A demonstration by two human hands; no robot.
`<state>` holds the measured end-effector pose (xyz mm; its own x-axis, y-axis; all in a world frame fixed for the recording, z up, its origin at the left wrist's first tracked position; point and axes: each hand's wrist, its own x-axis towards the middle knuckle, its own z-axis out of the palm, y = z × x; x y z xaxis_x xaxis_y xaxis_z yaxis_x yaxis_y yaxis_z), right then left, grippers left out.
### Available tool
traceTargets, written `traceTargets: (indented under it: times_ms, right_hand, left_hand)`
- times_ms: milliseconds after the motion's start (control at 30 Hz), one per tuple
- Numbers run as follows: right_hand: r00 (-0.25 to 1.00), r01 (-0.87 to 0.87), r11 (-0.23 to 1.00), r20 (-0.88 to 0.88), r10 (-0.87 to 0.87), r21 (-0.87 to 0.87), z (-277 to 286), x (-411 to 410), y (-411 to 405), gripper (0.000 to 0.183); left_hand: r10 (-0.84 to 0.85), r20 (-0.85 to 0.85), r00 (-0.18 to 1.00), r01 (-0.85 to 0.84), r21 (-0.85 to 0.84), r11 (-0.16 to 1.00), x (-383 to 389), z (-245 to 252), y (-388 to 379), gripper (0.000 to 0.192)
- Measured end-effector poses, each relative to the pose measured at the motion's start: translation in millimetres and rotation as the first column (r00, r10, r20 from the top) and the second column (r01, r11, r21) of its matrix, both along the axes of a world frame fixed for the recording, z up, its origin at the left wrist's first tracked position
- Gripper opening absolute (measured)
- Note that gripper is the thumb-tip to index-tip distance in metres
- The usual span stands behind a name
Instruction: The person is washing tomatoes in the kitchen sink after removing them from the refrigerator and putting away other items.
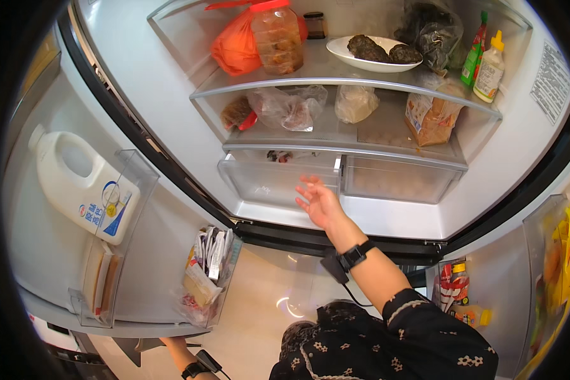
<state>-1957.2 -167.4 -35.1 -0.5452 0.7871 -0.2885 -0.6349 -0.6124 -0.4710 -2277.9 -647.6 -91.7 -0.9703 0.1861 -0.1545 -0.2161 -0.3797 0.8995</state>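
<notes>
My right hand (319, 202) is in front of the left clear drawer (275, 183) at the bottom of an open refrigerator. Its fingers are apart and it holds nothing. That drawer looks pulled out a little, with some small dark items visible inside. Beside it, the right drawer (399, 180) sits closed, its contents blurred by the frosted front. At the lower left, my left hand (173, 343) is at the outer edge of the left refrigerator door (147, 327). Its fingers are hidden behind the door, so their grip cannot be seen.
Above are a glass shelf (313, 76) with a plastic jar (278, 42), a white plate (361, 63) of dark lumps and squeeze bottles, and a lower shelf with plastic bags (289, 109). The left door holds a white jug (85, 175); the right door holds bottles (460, 280).
</notes>
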Motion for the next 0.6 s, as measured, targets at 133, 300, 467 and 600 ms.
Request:
traceTargets:
  times_ms: [133,300,467,600]
  right_hand:
    - [0.990,-0.136,0.990,0.037,0.135,0.037,9.3,18.0,-36.6,0.047]
    - [0.959,-0.270,0.962,0.100,0.264,0.044,14.8,39.4,-66.7,0.059]
    - [0.920,-0.383,0.921,0.117,0.374,0.067,17.6,43.3,-85.4,0.063]
    - [0.803,-0.566,0.819,0.290,0.521,0.095,15.1,47.7,-81.6,0.056]
  left_hand:
    - [-0.030,0.265,0.964,0.086,-0.203,0.975,33.5,-82.3,-27.5,0.032]
    - [-0.447,0.657,0.607,0.780,-0.385,0.494,155.3,-64.1,73.6,0.031]
    - [-0.859,0.442,0.258,0.933,-0.344,0.103,177.3,20.6,179.7,0.031]
    - [-0.982,0.110,0.152,0.907,-0.409,0.094,164.5,104.8,244.1,0.024]
